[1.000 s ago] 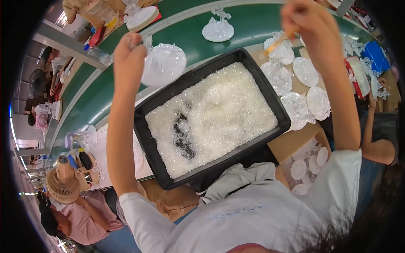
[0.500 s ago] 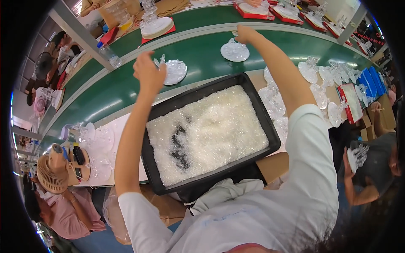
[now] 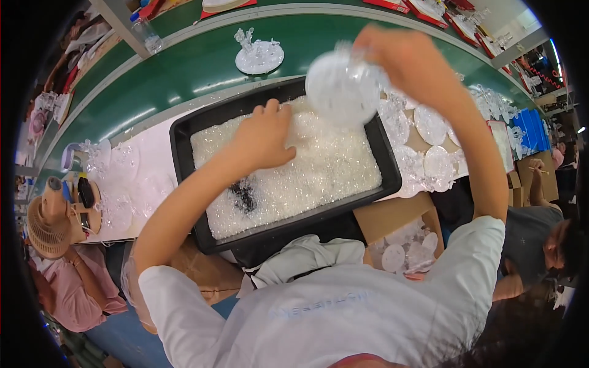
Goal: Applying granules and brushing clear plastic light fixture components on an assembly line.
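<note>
A black rectangular tray [image 3: 182,161] in front of me holds sparkling white granules [image 3: 325,168], with a dark patch of its bottom showing at the left. My left hand [image 3: 265,138] is over the granules, fingers apart and holding nothing; whether it touches them I cannot tell. Above the tray's far right corner, my right hand [image 3: 405,61] grips a clear ornament with a round white base [image 3: 340,89]. Motion smears both, and the ornament's upper part is mostly hidden. Another clear ornament on a round glittery base [image 3: 260,58] stands on the green surface beyond the tray.
Several clear ornaments [image 3: 432,126] crowd the right side. A cardboard box [image 3: 374,227] with clear discs sits near my right elbow. At the left are a fan [image 3: 49,227], more clear pieces [image 3: 116,165] and a person in pink [image 3: 89,288]. Another person [image 3: 534,233] works at right.
My right hand has brought an ornament from the green surface back over the tray. My left hand has come away from the other ornament, down to the granules. The view has shifted.
</note>
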A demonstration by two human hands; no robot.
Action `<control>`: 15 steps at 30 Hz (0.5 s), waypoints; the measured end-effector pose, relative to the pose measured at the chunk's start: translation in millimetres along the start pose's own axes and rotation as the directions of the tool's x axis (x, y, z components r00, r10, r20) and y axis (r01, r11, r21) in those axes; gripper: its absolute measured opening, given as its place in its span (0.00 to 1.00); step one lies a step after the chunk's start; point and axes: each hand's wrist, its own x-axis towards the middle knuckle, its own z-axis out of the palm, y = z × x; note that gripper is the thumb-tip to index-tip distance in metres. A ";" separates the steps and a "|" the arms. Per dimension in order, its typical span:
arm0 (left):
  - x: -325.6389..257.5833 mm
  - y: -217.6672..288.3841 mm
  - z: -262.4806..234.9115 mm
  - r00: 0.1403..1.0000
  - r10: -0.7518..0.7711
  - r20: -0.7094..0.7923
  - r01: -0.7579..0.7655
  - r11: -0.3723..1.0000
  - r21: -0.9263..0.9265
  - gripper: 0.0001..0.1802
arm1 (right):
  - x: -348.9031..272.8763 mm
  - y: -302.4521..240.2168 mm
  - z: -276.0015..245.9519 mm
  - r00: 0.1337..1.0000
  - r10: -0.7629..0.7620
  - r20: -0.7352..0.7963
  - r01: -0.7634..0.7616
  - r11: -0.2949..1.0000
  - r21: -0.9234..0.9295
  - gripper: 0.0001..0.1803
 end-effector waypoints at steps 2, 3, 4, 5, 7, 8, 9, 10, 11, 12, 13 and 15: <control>-0.8 -10.1 5.9 0.995 -0.025 0.092 0.030 0.998 -0.054 0.38 | -26.6 -27.1 22.0 0.979 -0.199 0.043 0.203 0.973 -0.110 0.13; 0.8 -12.1 9.0 0.982 -0.046 0.186 0.065 0.993 -0.098 0.39 | -32.5 -42.5 30.3 0.969 -0.216 0.118 0.234 0.955 -0.180 0.14; 2.2 -10.4 11.5 0.982 -0.041 0.183 0.059 0.993 -0.098 0.39 | -36.5 -46.9 39.9 0.970 -0.212 0.118 0.232 0.955 -0.185 0.14; 3.0 -8.0 13.4 0.979 -0.055 0.194 0.075 0.992 -0.102 0.43 | -40.8 -50.6 49.0 0.965 -0.200 0.171 0.232 0.954 -0.191 0.14; 6.1 -3.9 15.6 0.977 -0.064 0.205 0.087 0.991 -0.104 0.47 | -47.2 -56.6 60.7 0.958 -0.184 0.222 0.229 0.953 -0.199 0.13; 9.3 -1.6 16.1 0.972 -0.089 0.218 0.143 0.959 -0.244 0.48 | -48.7 -58.4 64.8 0.963 -0.038 0.267 0.080 0.986 -0.149 0.14; 11.4 -0.5 16.9 0.965 -0.112 0.236 0.198 0.904 -0.378 0.49 | -51.5 -60.3 68.2 0.942 0.104 0.318 -0.074 0.992 -0.105 0.14; 11.8 -5.7 25.1 0.965 -0.116 0.237 0.201 0.903 -0.379 0.49 | -55.1 -61.8 73.9 0.942 0.100 0.319 -0.071 0.992 -0.103 0.14; 11.0 -10.9 32.6 0.993 -0.041 0.109 0.082 0.911 -0.405 0.50 | -59.1 -62.6 76.8 0.932 0.182 0.314 -0.174 0.983 -0.055 0.16; 9.7 -16.4 40.6 0.999 0.033 -0.021 -0.039 0.909 -0.415 0.50 | -62.4 -63.6 77.0 0.913 0.262 0.314 -0.274 0.962 -0.005 0.17; 7.1 -11.1 30.3 0.999 0.037 -0.023 -0.043 0.907 -0.418 0.50 | -67.1 -62.5 70.5 0.911 0.264 0.315 -0.275 0.961 -0.010 0.17; -10.3 3.3 -5.4 0.992 0.008 0.124 0.068 0.802 -0.594 0.52 | -72.0 -62.8 47.3 0.883 0.268 0.385 -0.324 0.942 0.085 0.26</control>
